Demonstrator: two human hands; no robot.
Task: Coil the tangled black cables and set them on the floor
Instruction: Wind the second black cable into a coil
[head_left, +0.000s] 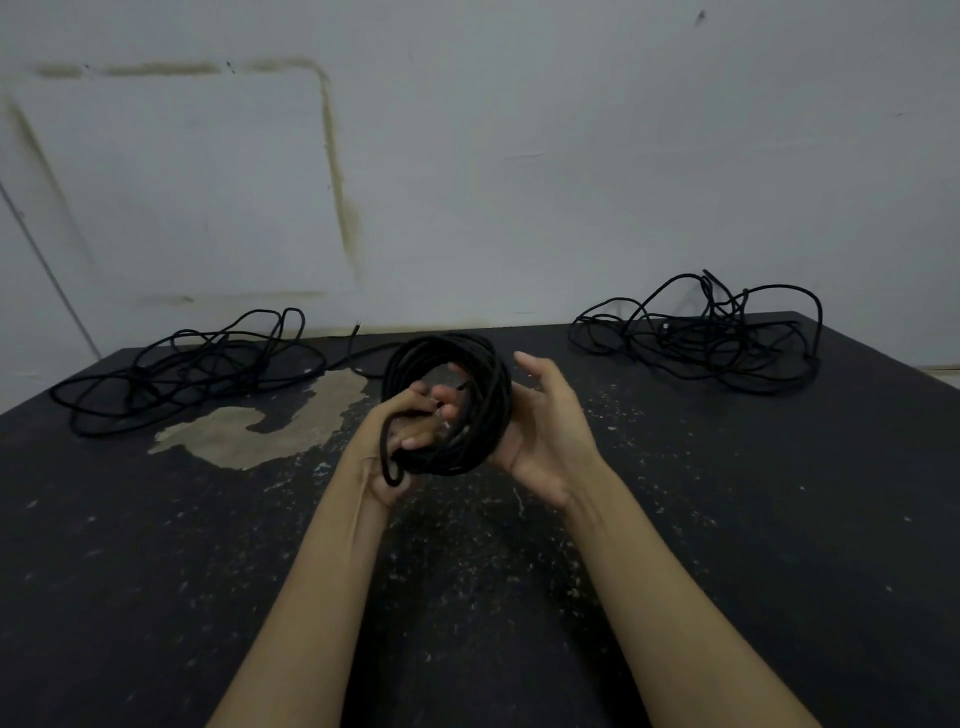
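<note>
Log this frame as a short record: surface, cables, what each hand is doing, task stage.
surface: black table, paint worn
coiled cable: held above table between both hands
left hand: grips the coil's lower strands
right hand: open, cradles the coil's side
left tangle: uncoiled, far left
right tangle: uncoiled, far right
stage: one coil formed, not set down

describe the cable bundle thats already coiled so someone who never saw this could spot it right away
Start at the dark, scuffed table against the pale wall. Above its middle, the left hand grips the coiled cable while the right hand cups it. It is a tight round ring held in the air, unlike the left tangle and the right tangle sprawled loose at the table's far corners.
</note>
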